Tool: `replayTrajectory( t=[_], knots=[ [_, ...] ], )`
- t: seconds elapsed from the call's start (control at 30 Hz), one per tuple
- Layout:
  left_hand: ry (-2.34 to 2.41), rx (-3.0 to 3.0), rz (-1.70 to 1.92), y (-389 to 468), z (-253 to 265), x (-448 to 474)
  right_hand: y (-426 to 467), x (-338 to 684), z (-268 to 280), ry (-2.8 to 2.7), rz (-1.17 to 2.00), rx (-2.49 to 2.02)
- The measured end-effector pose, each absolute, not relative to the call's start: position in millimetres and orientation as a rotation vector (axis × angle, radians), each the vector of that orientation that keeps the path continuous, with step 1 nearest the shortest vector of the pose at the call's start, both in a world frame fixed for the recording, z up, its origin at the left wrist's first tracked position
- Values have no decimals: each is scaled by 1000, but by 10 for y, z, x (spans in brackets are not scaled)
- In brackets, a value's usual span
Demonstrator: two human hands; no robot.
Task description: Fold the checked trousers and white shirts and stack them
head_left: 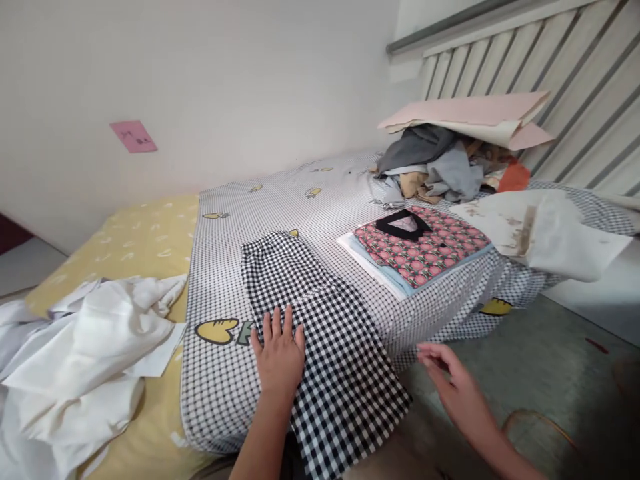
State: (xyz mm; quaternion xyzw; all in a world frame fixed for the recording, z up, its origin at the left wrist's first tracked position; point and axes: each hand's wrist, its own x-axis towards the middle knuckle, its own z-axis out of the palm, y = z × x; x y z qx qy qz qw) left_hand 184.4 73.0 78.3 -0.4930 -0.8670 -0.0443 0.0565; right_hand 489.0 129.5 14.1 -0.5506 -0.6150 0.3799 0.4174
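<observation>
Currently, head view: black-and-white gingham fabric garment lies lower centre, on the finely checked bed sheet with carrot prints. Left hand, lower centre: palm down on it, fingers spread, no grip. Right hand, lower right: loosely bent, released. Folded pink floral garment right of centre.

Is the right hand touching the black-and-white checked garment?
No, the right hand is held apart from the checked garment, with a visible gap, while the left hand lies on it.
</observation>
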Motion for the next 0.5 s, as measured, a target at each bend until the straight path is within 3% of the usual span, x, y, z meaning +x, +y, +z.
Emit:
replayTrajectory(
  t=[0.2, 0.5],
  knots=[
    [-2583, -1473, -188, 710, 751, 1837, 1432, 3569, 1052, -2224, 557, -811],
    [-2567, -1451, -357, 718, 593, 1773, 2218, 2388, 822, -2810, 484, -872]
  ],
)
